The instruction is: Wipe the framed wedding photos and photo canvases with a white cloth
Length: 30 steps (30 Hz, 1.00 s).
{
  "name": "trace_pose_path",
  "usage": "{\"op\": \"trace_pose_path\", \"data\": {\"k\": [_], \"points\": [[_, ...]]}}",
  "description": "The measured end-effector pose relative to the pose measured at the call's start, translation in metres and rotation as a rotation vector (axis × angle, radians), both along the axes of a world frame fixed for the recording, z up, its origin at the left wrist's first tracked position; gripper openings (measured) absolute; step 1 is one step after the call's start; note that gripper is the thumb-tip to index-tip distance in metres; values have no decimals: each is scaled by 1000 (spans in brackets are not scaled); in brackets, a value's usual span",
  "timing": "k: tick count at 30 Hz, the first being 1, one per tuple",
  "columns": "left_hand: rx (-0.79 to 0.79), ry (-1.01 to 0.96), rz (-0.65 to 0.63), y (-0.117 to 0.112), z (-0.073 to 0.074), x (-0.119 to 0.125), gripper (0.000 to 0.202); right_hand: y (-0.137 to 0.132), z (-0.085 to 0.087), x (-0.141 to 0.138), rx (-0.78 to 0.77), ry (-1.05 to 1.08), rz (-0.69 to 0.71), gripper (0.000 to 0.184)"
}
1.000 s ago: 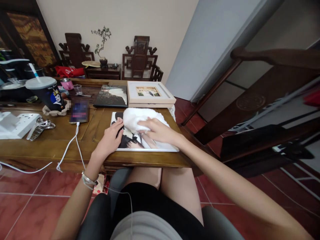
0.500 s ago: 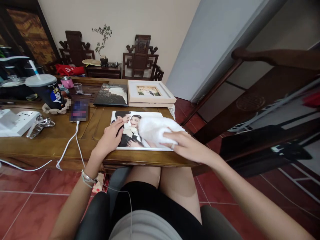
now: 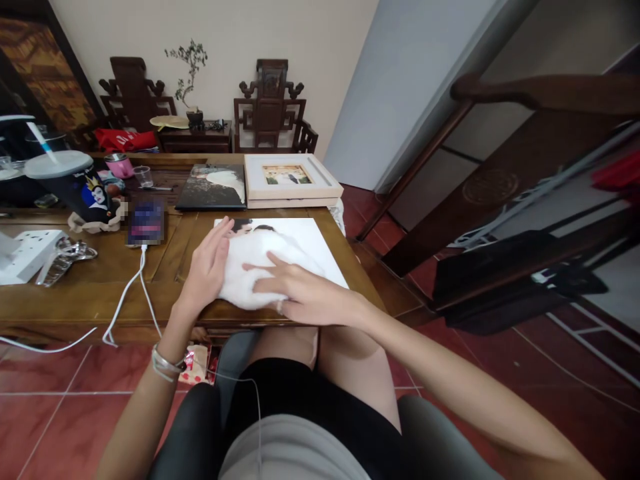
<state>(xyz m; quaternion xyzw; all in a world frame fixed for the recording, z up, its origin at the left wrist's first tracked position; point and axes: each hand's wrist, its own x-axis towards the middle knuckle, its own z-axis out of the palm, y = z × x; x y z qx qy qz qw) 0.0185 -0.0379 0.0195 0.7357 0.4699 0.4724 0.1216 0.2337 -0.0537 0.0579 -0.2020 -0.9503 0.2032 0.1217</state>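
Observation:
A white-edged photo panel [image 3: 324, 243] printed with a couple lies flat near the table's front edge. Most of its picture is covered by a fluffy white cloth [image 3: 241, 285]. On top of this cloth is my right hand [image 3: 307, 288], its fingers bent and partly sunk into the fabric, gripping it against the panel. My left hand [image 3: 206, 267] rests at the panel's left edge, fingers stretched out and holding nothing. The heads of the pictured couple show only in part above the cloth.
Behind the panel are a dark photo board [image 3: 213, 188] and a stacked pale picture frame [image 3: 295, 197]. A lidded cup [image 3: 75, 190], a charging phone [image 3: 145, 223] with a white cable, and a power strip [image 3: 37, 250] are to the left. A wooden chair [image 3: 500, 173] stands at right.
My right hand has swept the white cloth leftward across the panel, from its right half to its left, close to my left hand. The camera view has turned slightly right.

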Motion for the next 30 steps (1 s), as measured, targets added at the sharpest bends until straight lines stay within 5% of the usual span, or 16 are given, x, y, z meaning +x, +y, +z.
{"op": "trace_pose_path", "data": {"k": [6, 11, 16, 21, 24, 27, 30], "points": [[-110, 218, -21, 1, -7, 3, 48, -22, 1, 53, -13, -66, -160, 29], [-166, 325, -14, 1, -9, 3, 44, 8, -8, 77, 39, 8, -300, 14], [-165, 342, -8, 2, -10, 2, 42, 62, -9, 50, 29, 156, -419, 23], [-134, 322, -21, 3, -10, 1, 42, 98, -6, -17, -203, 254, -325, 22], [-124, 330, -16, 3, -9, 1, 40, 106, -4, -48, -195, 222, -266, 21], [-122, 331, -15, 4, -9, 1, 38, 108, -5, -50, -177, 200, -248, 23], [-130, 331, -13, 4, -10, 1, 40, 111, -9, -21, -223, 222, -282, 27]]}}
